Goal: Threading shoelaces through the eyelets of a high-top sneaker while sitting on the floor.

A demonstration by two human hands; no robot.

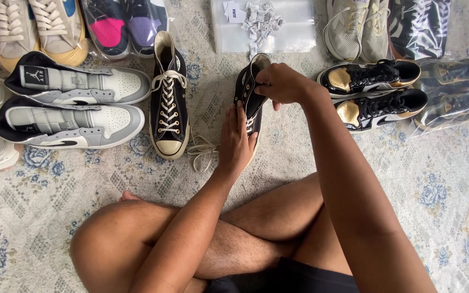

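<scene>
Item in hand: one black canvas high-top sneaker, lying on the patterned rug directly in front of the person's crossed legs, toe toward the body, collar pointing away.

Grips: left hand lies flat over the toe and forefoot with fingers extended, pressing rather than closing round anything. Right hand is closed, pinching the collar edge of the same sneaker near its top eyelets.

Handling, as judged: light; soft, floppy canvas upper that folds under pressure; stiff rubber sole and toe cap. Not fragile, not slippery. Best hold points are the sole edge, the toe cap, or the collar rim; the ankle canvas alone will sag.

Loose white lace: one, trailing on the rug just left of the held sneaker, limp and prone to tangle.

Counts, placed relative to the held sneaker:
- Matching black high-top, laced, cream toe cap: 1, just left.
- Grey, white and black high-tops: 2, further left, lying on their sides.
- Black and gold glossy sneakers: 2, just right.
- Bagged dark sneakers: 1 bag, far right; count inside unclear.
- Cream lace-up shoes: 2, beyond and right.
- Clear plastic bag with small white paper tags: 1, straight beyond.
- Tan and cream sneakers: 2, beyond, far left.
- Bagged pink and purple shoes: 2, beyond and left.
</scene>
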